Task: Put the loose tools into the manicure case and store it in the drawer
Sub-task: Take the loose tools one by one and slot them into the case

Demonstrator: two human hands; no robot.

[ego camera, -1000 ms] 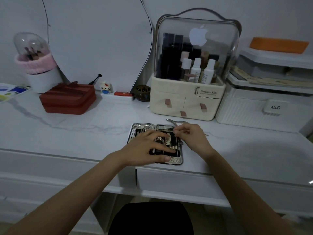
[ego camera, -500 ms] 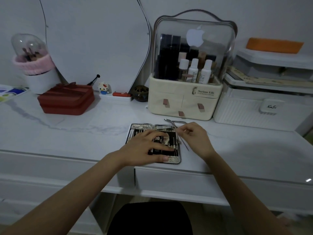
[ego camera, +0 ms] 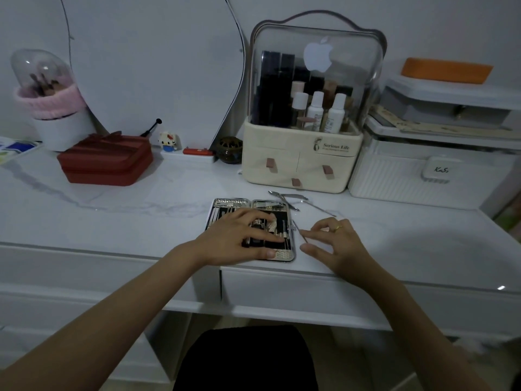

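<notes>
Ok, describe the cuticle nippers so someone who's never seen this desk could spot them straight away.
Find the cream cosmetics organizer with the clear domed lid at the back of the white desk. Just in front of its drawers, behind the open manicure case, lie the cuticle nippers. Unlike the thin straight tool beside them, they have two curved handles and a pointed beak.

The left hand (ego camera: 239, 235) hides much of the open manicure case (ego camera: 290, 252).

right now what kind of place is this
Most likely a dressing table in a bedroom. A mirror leans against the wall, a clear-lidded cosmetics box holds bottles, a brush holder stands at the left, and an open manicure case lies on the white table.
</notes>
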